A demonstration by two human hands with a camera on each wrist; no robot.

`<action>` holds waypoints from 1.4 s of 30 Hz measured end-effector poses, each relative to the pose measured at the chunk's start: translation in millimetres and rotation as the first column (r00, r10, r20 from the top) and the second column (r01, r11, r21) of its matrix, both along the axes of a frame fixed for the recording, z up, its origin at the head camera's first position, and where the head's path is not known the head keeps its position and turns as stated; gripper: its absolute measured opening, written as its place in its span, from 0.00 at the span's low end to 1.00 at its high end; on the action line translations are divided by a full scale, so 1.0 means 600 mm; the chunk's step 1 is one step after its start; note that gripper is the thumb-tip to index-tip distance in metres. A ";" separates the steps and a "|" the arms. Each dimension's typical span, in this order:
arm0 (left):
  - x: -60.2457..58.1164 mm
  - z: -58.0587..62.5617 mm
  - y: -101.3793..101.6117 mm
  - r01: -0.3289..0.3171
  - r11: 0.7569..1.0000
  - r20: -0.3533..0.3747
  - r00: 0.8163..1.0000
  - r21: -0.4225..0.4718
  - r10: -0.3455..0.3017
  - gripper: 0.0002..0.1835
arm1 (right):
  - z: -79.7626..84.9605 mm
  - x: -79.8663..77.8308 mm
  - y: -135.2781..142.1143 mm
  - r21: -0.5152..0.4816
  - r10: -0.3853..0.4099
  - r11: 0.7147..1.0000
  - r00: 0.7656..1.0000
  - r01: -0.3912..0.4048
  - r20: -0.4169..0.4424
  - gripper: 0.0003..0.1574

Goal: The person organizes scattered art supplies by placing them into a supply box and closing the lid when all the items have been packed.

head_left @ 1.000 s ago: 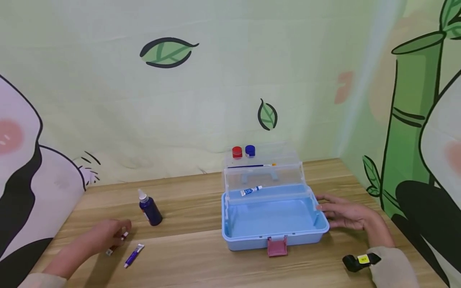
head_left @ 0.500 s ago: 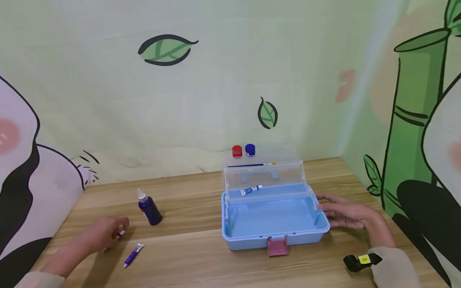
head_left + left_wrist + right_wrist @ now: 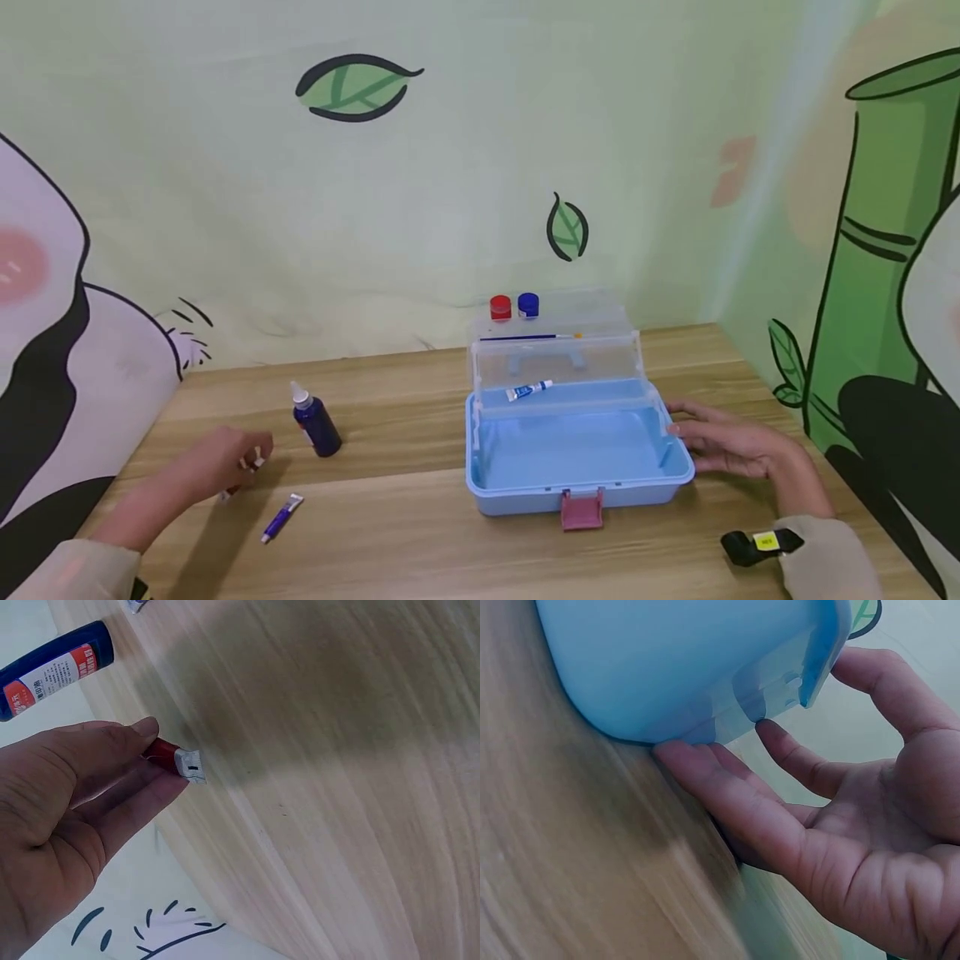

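My left hand (image 3: 213, 463) pinches a small red paint tube (image 3: 165, 756) with a white crimped end, low over the left of the table. Fingers hide part of the tube. A purple-blue paint tube (image 3: 282, 518) lies on the wood to its right, and a dark blue bottle (image 3: 320, 429) with a white nozzle stands behind. My right hand (image 3: 738, 446) touches the right side of a light blue box (image 3: 517, 503) with its fingertips, fingers extended; the right wrist view has them against the wall (image 3: 705, 697). The box's clear lid (image 3: 600, 358) is swung back.
Behind the box, a red jar (image 3: 500, 307), a blue jar (image 3: 528, 305) and a paintbrush (image 3: 517, 337) show on or through the clear lid. A blue-and-white tube (image 3: 529, 390) lies at the box's rear. A pink latch (image 3: 582, 511) hangs in front. Printed cloth (image 3: 450, 167) bounds the table.
The left hand keeps hold of the red paint tube and has moved slightly, with the tube's end turning in the fingers. The right hand stays at the box. The head view has shifted a little.
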State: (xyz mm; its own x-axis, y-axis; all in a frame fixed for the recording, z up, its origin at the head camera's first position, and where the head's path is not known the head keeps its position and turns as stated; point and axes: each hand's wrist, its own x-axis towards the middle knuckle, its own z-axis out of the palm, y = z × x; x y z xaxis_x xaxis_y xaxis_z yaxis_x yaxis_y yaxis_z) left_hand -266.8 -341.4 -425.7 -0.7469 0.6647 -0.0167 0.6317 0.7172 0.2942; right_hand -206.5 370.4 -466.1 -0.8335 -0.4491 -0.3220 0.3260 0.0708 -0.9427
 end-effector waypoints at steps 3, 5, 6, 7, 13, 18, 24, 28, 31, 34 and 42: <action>-0.001 0.008 0.006 0.004 1.000 0.036 0.999 0.008 -0.004 0.18 | 0.002 -0.001 0.002 0.006 -0.002 1.000 1.000 0.002 0.000 0.50; -0.002 0.015 0.011 0.005 1.000 0.047 0.999 -0.002 -0.005 0.18 | 0.003 -0.002 0.003 0.014 -0.006 1.000 1.000 0.006 -0.002 0.49; -0.003 0.019 0.014 0.008 1.000 0.045 0.999 -0.009 -0.008 0.18 | 0.004 -0.003 0.004 0.017 -0.007 1.000 1.000 0.007 -0.003 0.49; -0.003 0.023 0.019 0.008 1.000 0.045 0.999 -0.016 -0.007 0.18 | 0.004 -0.003 0.005 0.022 -0.008 1.000 1.000 0.008 -0.005 0.49; -0.003 0.049 0.044 0.033 0.998 -0.005 0.999 -0.062 -0.034 0.16 | 0.010 0.002 0.009 0.035 -0.014 0.999 1.000 0.014 -0.007 0.49; 0.008 0.067 0.072 0.056 0.994 -0.015 0.998 -0.091 -0.058 0.18 | 0.010 0.005 0.011 0.023 -0.012 1.000 1.000 0.012 -0.001 0.49; 0.020 0.084 0.115 0.134 0.979 -0.118 0.981 -0.151 -0.153 0.18 | 0.011 0.005 0.011 0.025 -0.013 1.000 1.000 0.013 0.000 0.49; 0.026 0.094 0.140 0.153 0.977 -0.131 0.976 -0.147 -0.173 0.17 | 0.012 0.005 0.008 0.028 -0.007 1.000 1.000 0.007 -0.012 0.49; 0.027 0.101 0.155 0.159 0.978 -0.115 0.978 -0.133 -0.175 0.17 | 0.012 0.005 0.004 0.021 0.000 1.000 1.000 0.000 -0.018 0.49; 0.027 0.107 0.168 0.171 0.978 -0.119 0.975 -0.121 -0.185 0.19 | 0.011 0.005 0.001 0.011 -0.001 1.000 1.000 0.001 -0.018 0.48; 0.027 0.112 0.199 0.214 0.972 -0.121 0.967 -0.097 -0.225 0.20 | 0.010 0.001 -0.007 0.039 -0.022 0.999 0.999 0.023 -0.032 0.48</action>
